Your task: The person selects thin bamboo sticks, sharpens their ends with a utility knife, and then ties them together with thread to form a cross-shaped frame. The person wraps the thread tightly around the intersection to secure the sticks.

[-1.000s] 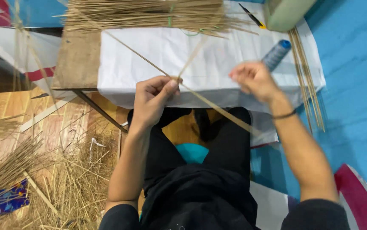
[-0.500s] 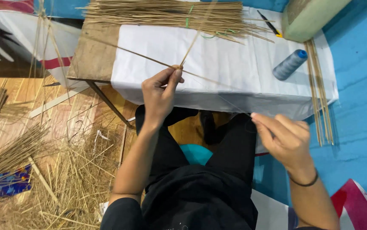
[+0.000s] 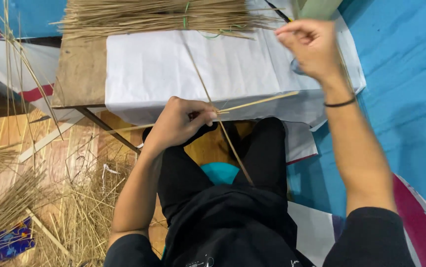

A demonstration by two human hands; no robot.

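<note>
Two thin sticks (image 3: pixel 223 129) cross at the left hand (image 3: pixel 176 123), which is closed around them, thumb and fingers pinching the spot where they meet. One stick runs from the white cloth down past the hand and over the lap; the other pokes out to the right, slanting up across the front edge of the white cloth (image 3: pixel 163 74). The crossing sits just in front of that edge, above the person's knees in black trousers.

Up and to the right, the right hand (image 3: pixel 311 47) is raised over the far corner of the cloth, fingers curled with thumb and forefinger pressed together. It may be pulling a thread, but nothing that fine shows clearly, so I cannot tell what it grips, if anything. A dark band (image 3: pixel 339 103) circles its wrist. Just beneath the hand, a bit of a bluish spool (image 3: pixel 296 66) peeks out, mostly hidden.

The white cloth covers most of a low wooden table (image 3: pixel 77 74), whose bare top shows on the left. Along the table's far side lies a thick bundle of straw sticks (image 3: pixel 158 17), tied near its middle with a green string (image 3: pixel 186 20).

Left of the table, loose straw (image 3: pixel 74 212) is scattered over the wooden floor, with more bunches near the picture's edge. To the right, a blue mat (image 3: pixel 401 99) covers the ground.
</note>
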